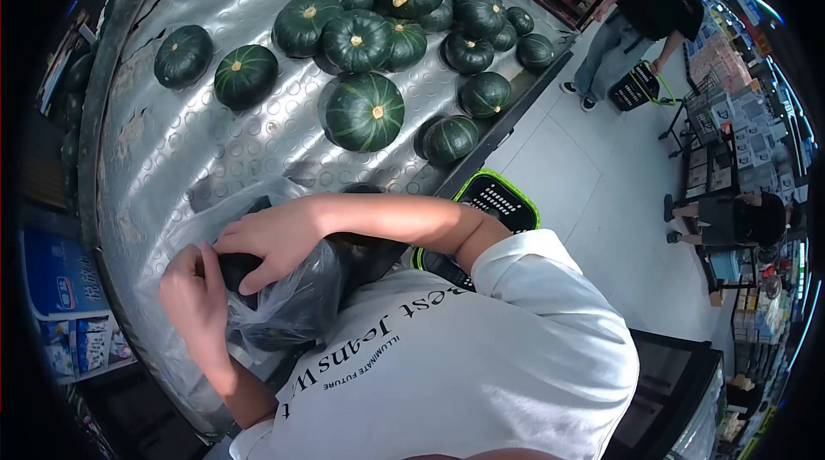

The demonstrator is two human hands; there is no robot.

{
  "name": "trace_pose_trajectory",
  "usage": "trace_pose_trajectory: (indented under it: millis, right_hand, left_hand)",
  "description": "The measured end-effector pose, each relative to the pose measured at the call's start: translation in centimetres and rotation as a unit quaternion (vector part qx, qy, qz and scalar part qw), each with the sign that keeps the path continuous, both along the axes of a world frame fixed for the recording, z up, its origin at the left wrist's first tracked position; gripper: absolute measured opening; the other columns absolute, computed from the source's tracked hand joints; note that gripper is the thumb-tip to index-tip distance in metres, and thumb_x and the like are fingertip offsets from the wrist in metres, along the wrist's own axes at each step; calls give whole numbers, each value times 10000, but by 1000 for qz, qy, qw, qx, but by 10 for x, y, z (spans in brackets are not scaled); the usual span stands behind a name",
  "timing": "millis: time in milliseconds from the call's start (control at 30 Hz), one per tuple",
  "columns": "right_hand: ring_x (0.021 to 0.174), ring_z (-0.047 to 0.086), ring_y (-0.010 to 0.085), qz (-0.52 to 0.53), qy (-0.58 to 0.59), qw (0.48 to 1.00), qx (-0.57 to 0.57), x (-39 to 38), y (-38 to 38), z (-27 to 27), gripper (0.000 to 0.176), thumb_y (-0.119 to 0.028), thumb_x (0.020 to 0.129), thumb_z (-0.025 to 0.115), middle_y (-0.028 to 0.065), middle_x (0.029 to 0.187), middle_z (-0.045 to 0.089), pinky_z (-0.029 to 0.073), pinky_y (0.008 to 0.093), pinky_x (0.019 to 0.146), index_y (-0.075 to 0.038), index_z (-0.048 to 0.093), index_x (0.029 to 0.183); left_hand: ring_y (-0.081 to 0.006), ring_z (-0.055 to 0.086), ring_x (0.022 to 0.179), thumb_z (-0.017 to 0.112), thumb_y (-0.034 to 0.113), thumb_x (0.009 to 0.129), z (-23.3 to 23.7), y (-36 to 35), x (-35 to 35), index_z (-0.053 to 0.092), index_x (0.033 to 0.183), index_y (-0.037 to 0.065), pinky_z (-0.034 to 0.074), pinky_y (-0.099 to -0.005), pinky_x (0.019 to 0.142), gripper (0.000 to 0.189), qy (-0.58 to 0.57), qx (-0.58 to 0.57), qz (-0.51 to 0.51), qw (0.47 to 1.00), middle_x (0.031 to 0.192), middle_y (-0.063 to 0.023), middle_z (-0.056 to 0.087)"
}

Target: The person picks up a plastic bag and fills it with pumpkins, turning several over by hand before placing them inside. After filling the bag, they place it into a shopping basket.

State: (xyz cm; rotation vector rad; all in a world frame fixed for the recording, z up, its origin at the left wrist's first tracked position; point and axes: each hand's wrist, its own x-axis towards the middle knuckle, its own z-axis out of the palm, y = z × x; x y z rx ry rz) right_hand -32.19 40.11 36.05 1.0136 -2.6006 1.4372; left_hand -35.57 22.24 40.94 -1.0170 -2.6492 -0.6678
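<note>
A clear plastic bag [296,295] lies bunched at the near edge of the display, under and around my hands. My left hand [196,288] is closed, its fingertips pinched on the bag's edge beside my other hand. My right hand [273,241] reaches across from the right, fingers curled over a dark rounded squash [237,270] that is mostly hidden by the hand and bag. Beyond them, several dark green squashes [365,112] rest on the dimpled metal display [258,138], some piled up at the back.
A black basket with a green rim [498,193] stands right of the display, partly behind my right arm. A person [653,4] holds another black basket [636,86] in the aisle. Another person [756,219] is by the shelves [730,107] at right.
</note>
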Motion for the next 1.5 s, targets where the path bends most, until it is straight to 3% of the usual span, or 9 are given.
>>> trace_pose_trajectory:
  millis: [133, 233, 400, 533, 600, 733, 967, 1300, 1500]
  right_hand:
    - [1063, 585, 241, -95, 34, 985, -142, 43, 70, 8, 412, -175, 832, 664, 137, 1190, 583, 462, 322, 902, 15, 547, 1179]
    - [1103, 557, 189, -149, -70, 932, -324, 81, 131, -7, 268, -53, 878, 600, 120, 1168, 594, 437, 342, 967, 31, 572, 1131]
    - [903, 646, 161, -294, -22, 886, -358, 132, 208, -19, 119, -35, 865, 612, 100, 955, 674, 502, 291, 818, 16, 638, 968]
    - [861, 634, 137, -565, 84, 749, -335, 156, 281, -31, 161, -42, 839, 634, 91, 926, 675, 492, 266, 803, 7, 641, 991]
    - [872, 629, 145, -712, 115, 647, -248, 167, 338, -53, 259, -101, 782, 692, 83, 946, 667, 489, 266, 796, -5, 638, 1016]
    - [1157, 519, 319, -858, -29, 513, 19, 189, 435, -84, 904, -259, 542, 843, 226, 1258, 501, 442, 384, 956, -39, 421, 1311]
    - [1269, 391, 380, -828, -178, 504, 170, 181, 507, -124, 1219, -306, 430, 888, 250, 1417, 285, 374, 410, 1043, -172, 220, 1441]
    - [1156, 496, 361, -840, -181, 439, 263, 163, 473, -98, 993, -333, 513, 836, 192, 1301, 435, 424, 437, 975, -184, 344, 1362]
    - [1142, 495, 361, -874, 59, 481, 26, 177, 426, -104, 965, -314, 518, 813, 210, 1261, 466, 405, 430, 978, -54, 361, 1330]
  left_hand:
    - [-284, 338, 544, 627, 53, 756, 1, -7, -9, 391, 612, -20, 273, -389, 517, 286, -103, 12, -99, 990, 591, -135, 344]
    - [-280, 355, 543, 648, 50, 723, 2, 2, -16, 390, 621, -17, 274, -389, 514, 285, -193, -45, -127, 972, 597, -122, 363]
    - [-276, 458, 546, 655, 69, 737, 15, 36, -25, 463, 667, -4, 342, -365, 510, 216, -256, -153, -232, 926, 629, -112, 454]
    - [-260, 516, 574, 659, 105, 777, 14, 72, -32, 549, 753, 16, 409, -337, 539, 143, -280, -120, -368, 879, 659, -98, 502]
    - [-248, 523, 576, 654, 107, 790, 16, 93, -34, 554, 763, 16, 412, -329, 539, 138, -239, -112, -432, 862, 666, -89, 516]
    - [-158, 527, 602, 625, 111, 838, 14, 140, -31, 565, 798, 12, 418, -286, 564, 122, -325, -65, -472, 817, 694, -48, 542]
    - [-41, 487, 659, 586, 129, 898, -29, 207, -21, 570, 895, 26, 407, -218, 597, 104, -561, 0, -404, 722, 737, 31, 534]
    - [-65, 522, 661, 565, 181, 923, -37, 213, -39, 566, 940, 27, 426, -225, 580, 154, -613, 23, -345, 710, 775, -6, 570]
    - [-115, 577, 750, 500, 181, 949, -25, 212, -41, 496, 1081, 48, 480, -263, 666, 187, -639, 49, -346, 686, 951, -69, 574]
